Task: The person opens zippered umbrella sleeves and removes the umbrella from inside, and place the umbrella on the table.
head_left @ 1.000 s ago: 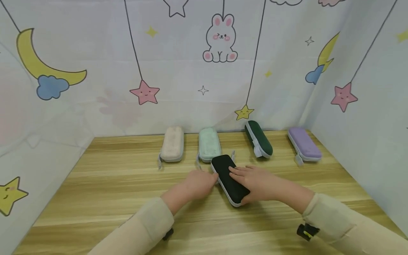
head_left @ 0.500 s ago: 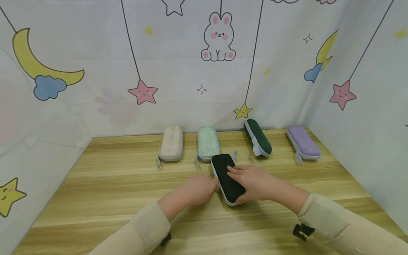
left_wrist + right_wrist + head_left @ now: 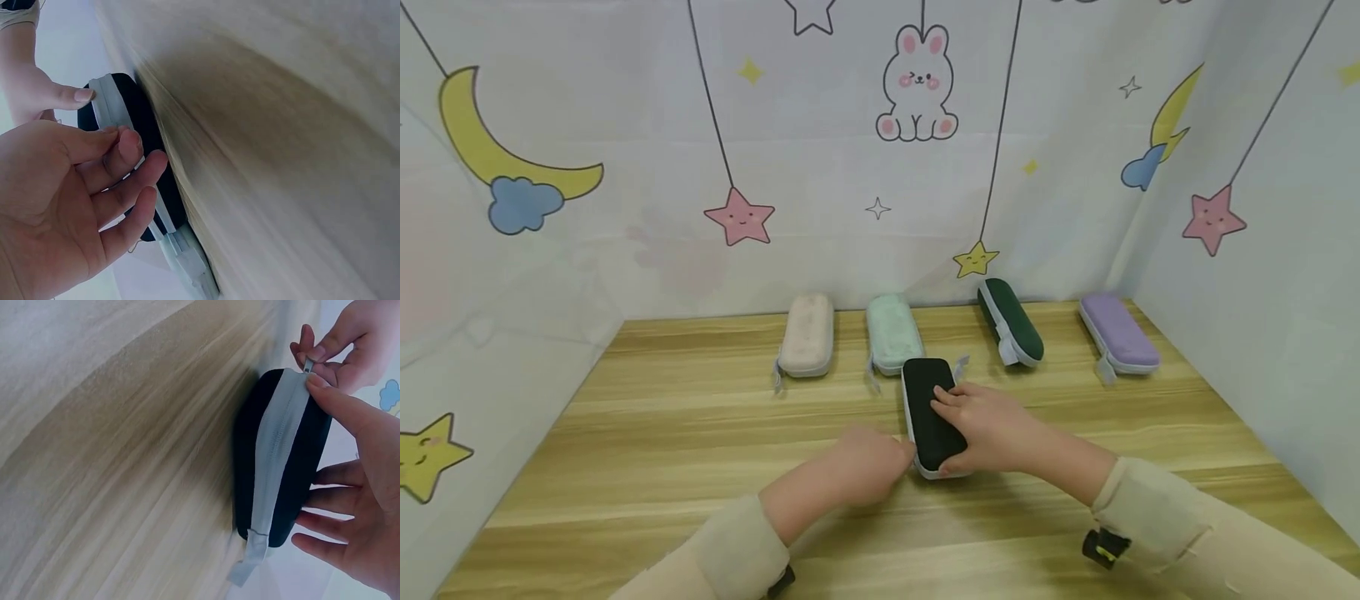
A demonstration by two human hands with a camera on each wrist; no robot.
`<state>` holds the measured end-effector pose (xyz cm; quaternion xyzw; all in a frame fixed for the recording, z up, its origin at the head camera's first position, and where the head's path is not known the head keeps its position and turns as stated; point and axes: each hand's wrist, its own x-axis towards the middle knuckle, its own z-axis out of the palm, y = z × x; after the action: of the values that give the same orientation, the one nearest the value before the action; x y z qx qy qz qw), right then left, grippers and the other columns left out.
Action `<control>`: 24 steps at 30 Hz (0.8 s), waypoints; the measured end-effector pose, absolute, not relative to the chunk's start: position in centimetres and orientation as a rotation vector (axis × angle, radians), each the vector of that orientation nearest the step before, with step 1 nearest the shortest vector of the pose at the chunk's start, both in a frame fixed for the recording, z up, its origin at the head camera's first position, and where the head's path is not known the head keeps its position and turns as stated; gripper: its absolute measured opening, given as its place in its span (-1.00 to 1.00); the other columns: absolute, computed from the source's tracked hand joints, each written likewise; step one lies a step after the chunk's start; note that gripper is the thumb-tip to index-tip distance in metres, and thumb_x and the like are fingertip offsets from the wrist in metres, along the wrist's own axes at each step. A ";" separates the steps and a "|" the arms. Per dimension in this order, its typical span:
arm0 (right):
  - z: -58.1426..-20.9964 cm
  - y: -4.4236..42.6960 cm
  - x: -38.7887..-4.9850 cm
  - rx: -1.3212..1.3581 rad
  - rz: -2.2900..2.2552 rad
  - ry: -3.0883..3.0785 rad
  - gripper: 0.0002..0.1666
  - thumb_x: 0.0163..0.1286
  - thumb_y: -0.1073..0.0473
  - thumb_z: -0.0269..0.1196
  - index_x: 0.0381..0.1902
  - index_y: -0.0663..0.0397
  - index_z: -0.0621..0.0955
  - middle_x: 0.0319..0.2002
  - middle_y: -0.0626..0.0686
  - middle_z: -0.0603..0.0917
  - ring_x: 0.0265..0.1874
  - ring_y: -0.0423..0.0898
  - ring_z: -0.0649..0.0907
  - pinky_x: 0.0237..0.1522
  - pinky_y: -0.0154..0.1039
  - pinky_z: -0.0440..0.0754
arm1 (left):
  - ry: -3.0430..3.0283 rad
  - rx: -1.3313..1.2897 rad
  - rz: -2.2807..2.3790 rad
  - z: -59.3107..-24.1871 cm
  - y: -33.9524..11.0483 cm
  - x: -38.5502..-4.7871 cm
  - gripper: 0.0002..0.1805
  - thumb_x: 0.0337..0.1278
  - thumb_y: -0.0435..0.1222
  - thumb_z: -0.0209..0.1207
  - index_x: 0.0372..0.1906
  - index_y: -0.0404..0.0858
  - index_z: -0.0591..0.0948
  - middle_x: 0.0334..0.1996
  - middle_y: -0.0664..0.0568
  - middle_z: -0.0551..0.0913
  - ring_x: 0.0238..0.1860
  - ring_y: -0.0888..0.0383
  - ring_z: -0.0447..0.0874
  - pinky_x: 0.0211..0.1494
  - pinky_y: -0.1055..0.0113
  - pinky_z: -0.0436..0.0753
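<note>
One black case (image 3: 923,421) just below mid-frame | long axis near-vertical | left hand (image 3: 871,467) pinching zip pull (image 3: 308,365), lower-left edge | right hand (image 3: 992,429) gripping from right | neither nearer

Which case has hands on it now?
The black case: left hand pinching its zipper pull, right hand holding it. The beige, mint, dark green and purple ones sit behind, untouched.

The black case (image 3: 927,412) looks matt and smooth, its zip band (image 3: 273,444) cloth, the tabletop (image 3: 662,417) smooth and wood-grained.
</note>
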<state>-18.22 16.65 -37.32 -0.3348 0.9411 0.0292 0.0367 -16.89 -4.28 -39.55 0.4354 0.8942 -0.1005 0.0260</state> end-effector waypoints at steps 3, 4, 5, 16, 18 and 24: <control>-37.4 16.4 -18.2 -1.046 0.112 2.915 0.08 0.06 -0.42 0.36 0.32 0.23 0.46 0.34 0.23 0.40 0.26 0.13 0.42 0.23 -0.02 0.39 | 2.758 1.398 -0.322 -39.5 -4.3 -16.5 -0.94 0.29 -0.27 0.17 -0.20 -0.08 0.63 -0.50 0.13 0.62 -0.49 0.22 0.60 -0.60 0.29 0.47; -37.5 16.3 -18.2 -1.054 0.122 2.921 0.08 0.06 -0.44 0.35 0.32 0.22 0.47 0.33 0.23 0.41 0.26 0.14 0.43 0.23 -0.02 0.40 | 2.752 1.411 -0.324 -39.5 -4.3 -16.4 -0.92 0.29 -0.27 0.17 -0.18 -0.07 0.64 -0.52 0.13 0.61 -0.52 0.22 0.58 -0.62 0.31 0.45; -37.5 16.3 -18.2 -1.064 0.129 2.929 0.09 0.05 -0.45 0.35 0.31 0.23 0.48 0.32 0.24 0.42 0.25 0.15 0.44 0.22 -0.02 0.41 | 2.744 1.421 -0.326 -39.5 -4.3 -16.3 -0.90 0.30 -0.28 0.17 -0.15 -0.07 0.64 -0.54 0.13 0.60 -0.55 0.23 0.55 -0.64 0.31 0.43; -37.7 16.5 -18.0 -1.188 0.263 2.956 0.06 0.11 -0.49 0.27 0.31 0.18 0.49 0.32 0.23 0.42 0.25 0.15 0.45 0.20 -0.01 0.44 | 2.758 1.404 -0.032 -39.5 -4.4 -16.5 -0.87 0.29 -0.23 0.21 -0.39 -0.04 0.68 -0.56 0.25 0.60 -0.57 0.34 0.50 -0.53 0.43 0.46; -37.9 16.5 -17.7 -1.292 0.306 2.952 -0.02 0.16 -0.45 0.26 0.29 0.15 0.50 0.32 0.20 0.43 0.24 0.11 0.46 0.18 -0.02 0.46 | 2.712 1.355 0.132 -39.3 -4.7 -17.0 -0.85 0.27 -0.23 0.24 -0.42 -0.03 0.73 -0.55 0.30 0.61 -0.57 0.38 0.47 -0.46 0.47 0.47; -38.8 15.8 -16.9 -1.879 0.354 2.908 -0.42 0.16 -0.18 0.43 0.05 0.00 0.67 0.13 0.08 0.58 0.11 0.01 0.54 0.09 -0.11 0.51 | 2.713 1.092 0.366 -38.5 -5.3 -19.5 -0.88 0.21 -0.35 0.22 -0.32 -0.12 0.75 -0.48 0.19 0.65 -0.53 0.28 0.49 -0.41 0.38 0.50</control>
<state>-16.85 15.83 -38.84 -0.5320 0.8237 0.1003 -0.1687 -19.53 -5.32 -38.48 0.3686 0.9162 0.1236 0.0970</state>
